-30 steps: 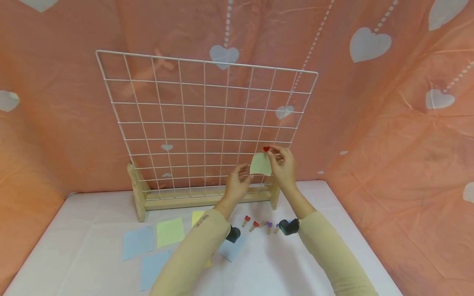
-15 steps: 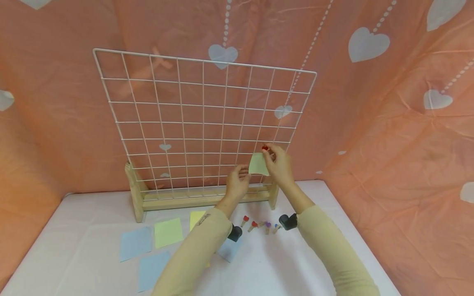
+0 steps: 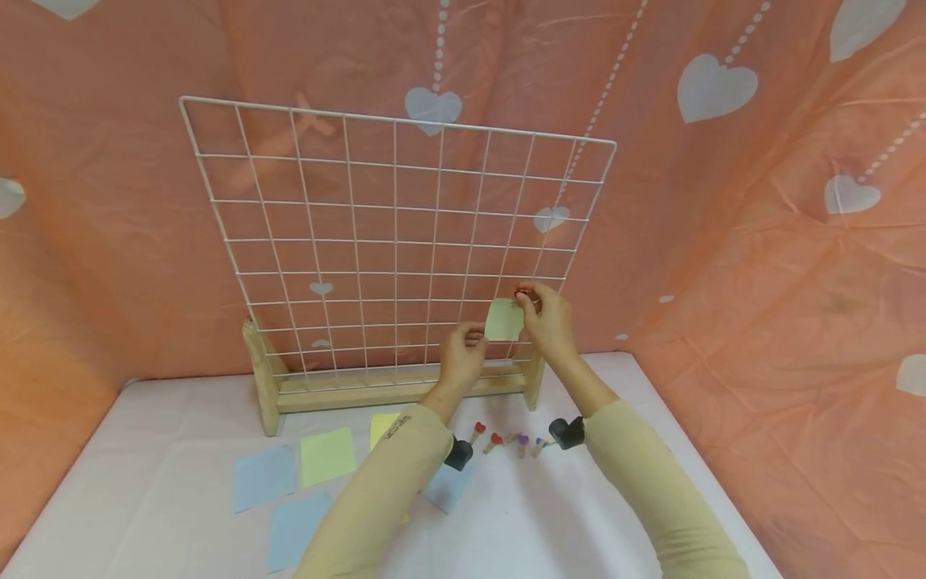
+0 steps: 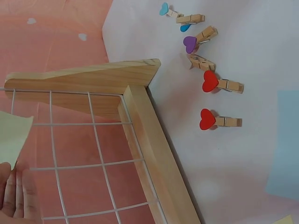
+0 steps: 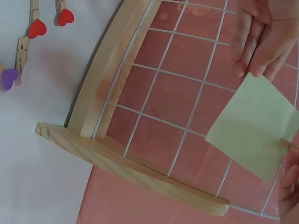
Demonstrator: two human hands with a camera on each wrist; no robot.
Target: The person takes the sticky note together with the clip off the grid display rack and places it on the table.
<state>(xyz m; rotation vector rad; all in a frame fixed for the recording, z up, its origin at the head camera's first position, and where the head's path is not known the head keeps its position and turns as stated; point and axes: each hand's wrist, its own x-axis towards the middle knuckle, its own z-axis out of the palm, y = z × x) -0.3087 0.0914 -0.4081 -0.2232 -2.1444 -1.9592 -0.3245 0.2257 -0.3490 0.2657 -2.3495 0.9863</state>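
A light green sticky note (image 3: 503, 320) is held up against the lower right part of the white wire grid (image 3: 394, 121). My left hand (image 3: 460, 360) pinches its lower left corner between thumb and fingers. At the upper right edge of the note, my right hand (image 3: 548, 322) grips a small wooden clothespin (image 5: 286, 144). Its tip overlaps the paper in the right wrist view; the rest is mostly covered by my fingers. Whether the clothespin also bites on a wire, I cannot tell.
The grid stands in a wooden base (image 3: 391, 394). Before it lie several heart clothespins, including a red one (image 3: 495, 440) and a purple one (image 4: 190, 44). Further left are a blue note (image 3: 264, 478), a green note (image 3: 328, 456) and a yellow note (image 3: 382, 425). An orange curtain (image 3: 673, 241) hangs behind.
The right hand has turned slightly, so the clothespin's red heart is now mostly hidden by the fingers. The left hand keeps its pinch on the note. The head view has shifted a little.
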